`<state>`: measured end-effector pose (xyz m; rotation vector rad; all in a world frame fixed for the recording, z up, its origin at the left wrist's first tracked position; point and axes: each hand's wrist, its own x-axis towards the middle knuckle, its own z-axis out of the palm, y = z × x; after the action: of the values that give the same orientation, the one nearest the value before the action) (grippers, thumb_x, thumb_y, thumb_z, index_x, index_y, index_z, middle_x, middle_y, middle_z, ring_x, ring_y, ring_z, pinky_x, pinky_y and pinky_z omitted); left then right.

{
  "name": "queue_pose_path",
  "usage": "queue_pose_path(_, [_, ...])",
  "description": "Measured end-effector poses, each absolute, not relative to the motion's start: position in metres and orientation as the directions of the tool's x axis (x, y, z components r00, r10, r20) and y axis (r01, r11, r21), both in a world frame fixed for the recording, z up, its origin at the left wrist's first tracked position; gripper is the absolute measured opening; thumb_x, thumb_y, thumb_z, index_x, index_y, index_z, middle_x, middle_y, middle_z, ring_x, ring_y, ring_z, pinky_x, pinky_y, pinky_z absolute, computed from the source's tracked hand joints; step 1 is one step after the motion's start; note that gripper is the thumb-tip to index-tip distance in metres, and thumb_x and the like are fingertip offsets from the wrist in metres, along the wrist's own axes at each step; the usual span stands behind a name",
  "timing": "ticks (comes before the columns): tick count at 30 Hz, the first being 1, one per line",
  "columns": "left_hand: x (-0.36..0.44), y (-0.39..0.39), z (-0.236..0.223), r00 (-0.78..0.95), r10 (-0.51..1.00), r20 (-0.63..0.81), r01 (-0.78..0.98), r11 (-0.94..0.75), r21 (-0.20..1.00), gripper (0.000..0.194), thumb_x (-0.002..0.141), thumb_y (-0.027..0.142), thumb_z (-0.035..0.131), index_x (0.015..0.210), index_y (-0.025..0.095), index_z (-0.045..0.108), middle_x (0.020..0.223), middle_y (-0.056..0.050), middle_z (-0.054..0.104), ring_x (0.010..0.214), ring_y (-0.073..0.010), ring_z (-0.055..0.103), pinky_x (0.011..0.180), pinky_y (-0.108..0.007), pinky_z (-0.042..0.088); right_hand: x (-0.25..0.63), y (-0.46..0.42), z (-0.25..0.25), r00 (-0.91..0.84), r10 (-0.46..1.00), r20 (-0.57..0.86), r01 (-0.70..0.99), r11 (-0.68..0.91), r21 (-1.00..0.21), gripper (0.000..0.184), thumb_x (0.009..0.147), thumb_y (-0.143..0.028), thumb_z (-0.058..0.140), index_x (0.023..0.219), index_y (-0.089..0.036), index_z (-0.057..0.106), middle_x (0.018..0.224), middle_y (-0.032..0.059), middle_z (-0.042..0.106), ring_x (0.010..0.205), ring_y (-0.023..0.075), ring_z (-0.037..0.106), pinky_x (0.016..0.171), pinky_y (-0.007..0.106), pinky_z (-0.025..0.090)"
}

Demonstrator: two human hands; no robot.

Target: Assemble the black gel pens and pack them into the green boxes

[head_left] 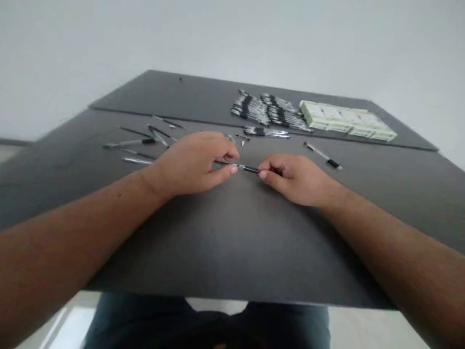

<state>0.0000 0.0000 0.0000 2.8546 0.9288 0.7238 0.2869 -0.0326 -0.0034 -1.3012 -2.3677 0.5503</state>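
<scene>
Both my hands rest on a dark grey table (232, 242) and hold one thin pen (244, 167) between them. My left hand (194, 162) pinches the pen's left, clear end with thumb and fingers curled. My right hand (296, 178) pinches the black right end. The pen lies level just above the table top.
Loose pens and pen parts (140, 142) lie scattered at the left behind my left hand. A single pen (322, 155) lies to the right. Farther back are a pile of pens (271, 110) and pale green boxes (345, 118). A white wall stands behind.
</scene>
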Motion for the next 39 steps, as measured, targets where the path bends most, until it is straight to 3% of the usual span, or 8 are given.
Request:
queue_pose_path(5, [0.003,-0.004,-0.002,0.687,0.605,0.402,0.562,-0.794,0.232,0.034,0.1,0.041,0.058,0.117,0.02,0.079,0.106,-0.009,0.082,0.1,-0.0267,0.076,0.098,-0.04,0.057,0.286,-0.033,-0.004,-0.498,0.857,0.131,0.705,0.488,-0.514,0.026,0.102,-0.042,0.061,0.101,-0.022,0.076,0.083,0.003,0.076,0.074,0.0197,0.066,0.07,0.032,0.043])
queue_pose_path(11, [-0.007,0.014,-0.002,0.469,0.801,0.372,0.754,-0.582,0.304,0.031,0.095,0.037,0.06,0.108,0.02,0.083,0.096,-0.008,0.083,0.085,-0.0246,0.075,0.084,-0.038,0.056,0.295,-0.023,-0.007,-0.419,0.894,0.16,0.749,0.44,-0.495,0.026,0.099,-0.042,0.06,0.097,-0.021,0.076,0.08,0.0032,0.074,0.071,0.0201,0.063,0.069,0.033,0.042])
queue_pose_path(15, [0.011,0.034,0.004,0.467,0.846,0.258,0.837,-0.517,0.18,0.028,0.093,0.034,0.062,0.103,0.021,0.085,0.092,-0.008,0.084,0.086,-0.0272,0.078,0.085,-0.039,0.057,0.304,-0.011,-0.013,-0.275,0.939,0.208,0.765,0.344,-0.545,0.024,0.098,-0.04,0.061,0.095,-0.021,0.076,0.081,0.0039,0.076,0.073,0.0212,0.063,0.072,0.034,0.044])
queue_pose_path(22, [0.064,0.069,0.003,0.532,0.817,0.222,0.846,-0.526,-0.09,0.036,0.099,0.035,0.058,0.109,0.018,0.089,0.108,-0.015,0.085,0.106,-0.0338,0.079,0.093,-0.043,0.059,0.308,-0.002,-0.02,-0.163,0.955,0.248,0.678,0.291,-0.675,0.025,0.1,-0.042,0.062,0.094,-0.021,0.075,0.08,0.0037,0.077,0.071,0.0201,0.064,0.073,0.034,0.046])
queue_pose_path(26, [0.079,0.079,-0.003,0.506,0.844,0.179,0.862,-0.485,-0.149,0.039,0.101,0.042,0.062,0.113,0.019,0.09,0.112,-0.016,0.085,0.11,-0.0328,0.077,0.096,-0.041,0.057,0.307,-0.002,-0.018,-0.158,0.956,0.247,0.671,0.287,-0.683,0.023,0.1,-0.039,0.062,0.09,-0.021,0.073,0.078,0.0029,0.076,0.07,0.0193,0.063,0.072,0.034,0.045])
queue_pose_path(29, [0.084,0.085,-0.005,0.515,0.846,0.136,0.853,-0.492,-0.173,0.038,0.101,0.038,0.061,0.114,0.018,0.091,0.11,-0.017,0.085,0.111,-0.0337,0.077,0.097,-0.041,0.055,0.307,-0.002,-0.016,-0.164,0.954,0.251,0.677,0.294,-0.675,0.023,0.1,-0.039,0.061,0.089,-0.021,0.072,0.077,0.0026,0.074,0.069,0.0191,0.062,0.072,0.034,0.044])
queue_pose_path(36, [0.083,0.089,-0.006,0.513,0.847,0.137,0.857,-0.498,-0.13,0.033,0.105,0.032,0.061,0.115,0.016,0.088,0.116,-0.019,0.085,0.114,-0.0351,0.077,0.101,-0.042,0.055,0.306,-0.002,-0.016,-0.187,0.95,0.248,0.685,0.308,-0.66,0.023,0.099,-0.039,0.061,0.09,-0.021,0.072,0.081,0.0038,0.076,0.07,0.0197,0.062,0.073,0.035,0.043])
queue_pose_path(39, [0.07,0.074,0.007,0.497,0.84,0.219,0.86,-0.51,0.004,0.029,0.104,0.029,0.061,0.114,0.018,0.087,0.117,-0.016,0.085,0.117,-0.0329,0.077,0.106,-0.042,0.055,0.306,-0.003,-0.015,-0.187,0.953,0.239,0.685,0.301,-0.664,0.024,0.1,-0.039,0.061,0.093,-0.021,0.073,0.083,0.0044,0.077,0.072,0.02,0.063,0.073,0.034,0.044])
